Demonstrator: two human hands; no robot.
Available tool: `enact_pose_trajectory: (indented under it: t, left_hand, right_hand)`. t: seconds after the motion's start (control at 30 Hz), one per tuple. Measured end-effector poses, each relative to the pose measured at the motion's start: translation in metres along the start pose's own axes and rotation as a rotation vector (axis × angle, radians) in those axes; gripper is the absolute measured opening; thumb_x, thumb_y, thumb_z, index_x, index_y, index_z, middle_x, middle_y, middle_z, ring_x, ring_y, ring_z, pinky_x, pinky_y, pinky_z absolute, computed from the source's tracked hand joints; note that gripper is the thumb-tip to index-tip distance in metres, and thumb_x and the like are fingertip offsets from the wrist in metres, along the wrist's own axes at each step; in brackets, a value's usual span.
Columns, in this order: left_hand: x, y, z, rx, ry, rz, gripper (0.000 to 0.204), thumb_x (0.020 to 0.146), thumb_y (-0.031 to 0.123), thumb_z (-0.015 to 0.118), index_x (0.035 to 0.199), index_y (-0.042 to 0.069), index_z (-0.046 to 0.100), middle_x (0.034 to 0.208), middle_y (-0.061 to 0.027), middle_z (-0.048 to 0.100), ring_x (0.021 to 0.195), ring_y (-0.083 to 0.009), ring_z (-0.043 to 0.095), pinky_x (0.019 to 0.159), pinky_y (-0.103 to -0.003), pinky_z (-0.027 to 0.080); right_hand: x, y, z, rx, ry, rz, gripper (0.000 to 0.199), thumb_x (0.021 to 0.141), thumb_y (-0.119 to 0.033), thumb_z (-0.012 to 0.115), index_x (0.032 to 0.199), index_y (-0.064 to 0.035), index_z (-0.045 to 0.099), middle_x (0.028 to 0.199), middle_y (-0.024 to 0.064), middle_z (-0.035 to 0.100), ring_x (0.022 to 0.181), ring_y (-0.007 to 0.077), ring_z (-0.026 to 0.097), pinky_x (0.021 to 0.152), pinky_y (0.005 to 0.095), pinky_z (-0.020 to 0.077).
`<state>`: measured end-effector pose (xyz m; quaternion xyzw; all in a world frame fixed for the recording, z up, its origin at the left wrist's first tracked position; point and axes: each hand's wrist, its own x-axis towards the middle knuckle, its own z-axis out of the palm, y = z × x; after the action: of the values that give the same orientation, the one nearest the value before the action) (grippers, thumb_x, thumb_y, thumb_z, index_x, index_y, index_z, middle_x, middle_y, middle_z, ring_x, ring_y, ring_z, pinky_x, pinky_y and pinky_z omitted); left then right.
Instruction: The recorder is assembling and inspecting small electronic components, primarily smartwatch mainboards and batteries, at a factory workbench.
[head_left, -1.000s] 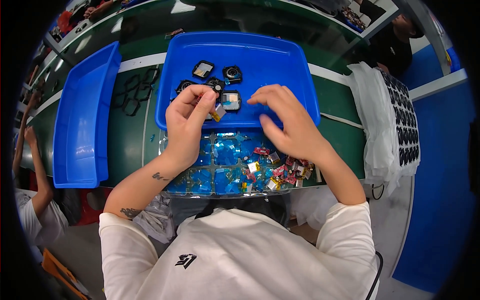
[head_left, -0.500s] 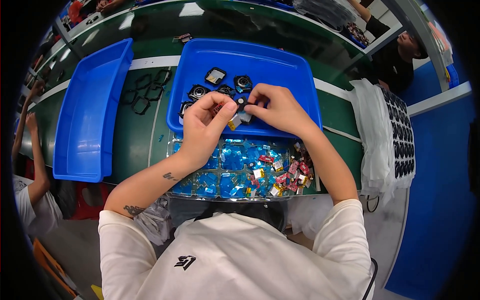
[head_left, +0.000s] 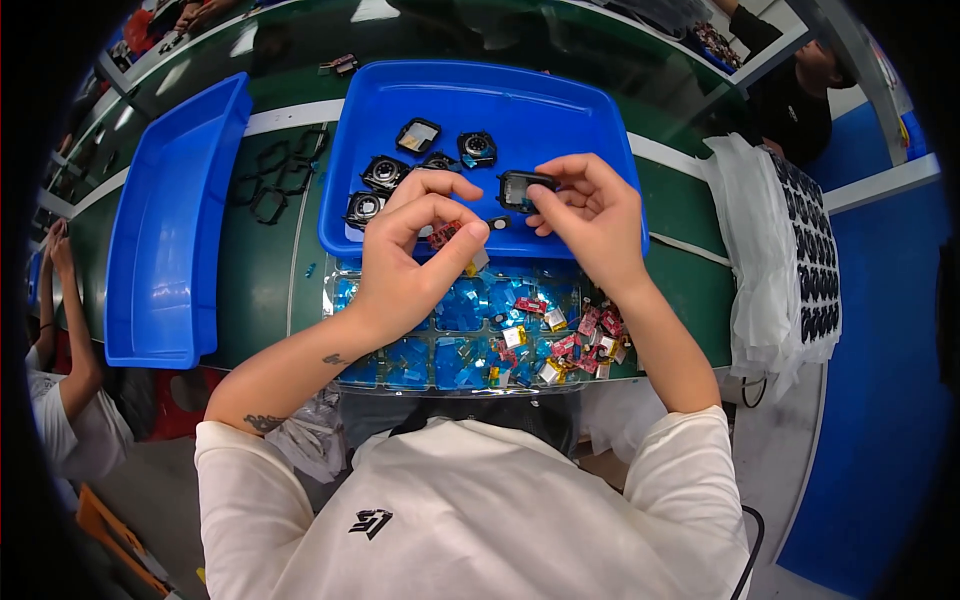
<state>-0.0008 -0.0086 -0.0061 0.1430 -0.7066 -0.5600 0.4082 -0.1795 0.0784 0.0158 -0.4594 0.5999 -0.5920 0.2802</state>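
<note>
From where I stand, no word or number is legible. A black, angular emblem (head_left: 371, 521) stands on the front of the white shirt (head_left: 500, 500); just beyond the shirt, red circuit boards (head_left: 530, 305) bear pale marks too small to read.

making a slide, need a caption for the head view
Left hand holds a red circuit board, right hand a black watch case, at a blue tray.

An electronics workshop: long green workbench (head_left: 262, 255), blue plastic bins (head_left: 165, 240), heaped red circuit boards (head_left: 590, 322), other workers (head_left: 88, 430) nearby.
</note>
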Motion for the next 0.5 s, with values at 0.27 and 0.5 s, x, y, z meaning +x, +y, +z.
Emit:
enact_pose_trajectory:
  t: [0.27,0.5]
  left_hand:
    - [-0.001,-0.001,0.002,0.103,0.025,0.045,0.005,0.079,0.007,0.068,0.079,0.003,0.066,0.112,-0.0093,0.057,0.086,-0.0113,0.054,0.075,-0.025,0.044]
    - [0.000,-0.002,0.002,0.249,0.024,0.108,0.005,0.075,0.008,0.069,0.077,0.005,0.067,0.108,-0.0084,0.062,0.090,-0.0178,0.055,0.082,-0.031,0.043]
  right_hand:
    - [-0.015,0.001,0.009,0.010,-0.207,-0.126,0.029,0.080,0.004,0.063,0.108,-0.0008,0.064,0.093,0.0068,0.064,0.073,0.0075,0.062,0.063,0.0189,0.0523]
    - [-0.020,-0.006,0.013,0.170,-0.221,0.047,0.024,0.082,0.000,0.065,0.106,0.0022,0.061,0.092,0.0074,0.064,0.071,0.0080,0.063,0.064,0.0204,0.0522]
